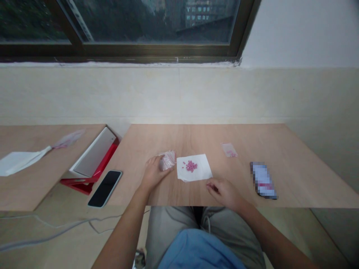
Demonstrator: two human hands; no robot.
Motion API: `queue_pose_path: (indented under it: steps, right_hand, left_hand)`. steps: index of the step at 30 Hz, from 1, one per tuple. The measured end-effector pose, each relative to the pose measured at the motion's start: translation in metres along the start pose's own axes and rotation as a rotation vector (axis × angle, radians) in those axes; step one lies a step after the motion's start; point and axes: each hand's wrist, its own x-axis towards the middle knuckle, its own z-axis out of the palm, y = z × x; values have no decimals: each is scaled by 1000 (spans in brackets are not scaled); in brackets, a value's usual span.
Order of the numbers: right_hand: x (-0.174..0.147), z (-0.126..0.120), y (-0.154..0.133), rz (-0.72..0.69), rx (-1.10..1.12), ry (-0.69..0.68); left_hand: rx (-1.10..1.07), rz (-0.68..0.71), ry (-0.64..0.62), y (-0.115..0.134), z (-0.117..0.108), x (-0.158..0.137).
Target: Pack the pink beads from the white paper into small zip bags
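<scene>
My left hand (pixel 153 173) lies at the left of a stack of small clear zip bags (pixel 168 161), with the thumb along the near side and the fingers around the far side. To the right of the stack is a white sheet of paper (pixel 203 166) carrying a loose cluster of small pink beads (pixel 191 166). My right hand (pixel 226 192) rests near the paper's lower right corner, its fingers curled in. What lies inside those fingers is too small to make out. Further back on the right is a small clear bag (pixel 229 150) with some pink beads in it.
A dark-screened phone (pixel 105 188) lies at the left of the wooden table (pixel 246 136); another phone (pixel 263 180), blurred out, is at the right. A white and red box (pixel 92 157) stands in the gap beside a second table (pixel 25 138), which bears white paper (pixel 21 162) and clear plastic (pixel 68 139).
</scene>
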Motion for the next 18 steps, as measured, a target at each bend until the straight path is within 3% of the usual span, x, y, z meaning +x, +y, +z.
queue_pose_path:
  steps: [8, 12, 18]
  right_hand:
    - [-2, 10, 2, -27, 3, 23]
    - [3, 10, -7, -36, 109, 49]
    - [15, -7, -39, -188, 229, 170]
  left_hand:
    - [-87, 31, 114, 3, -9, 0]
    - [-203, 152, 89, 37, -19, 2]
    - [-284, 303, -131, 100, -28, -19]
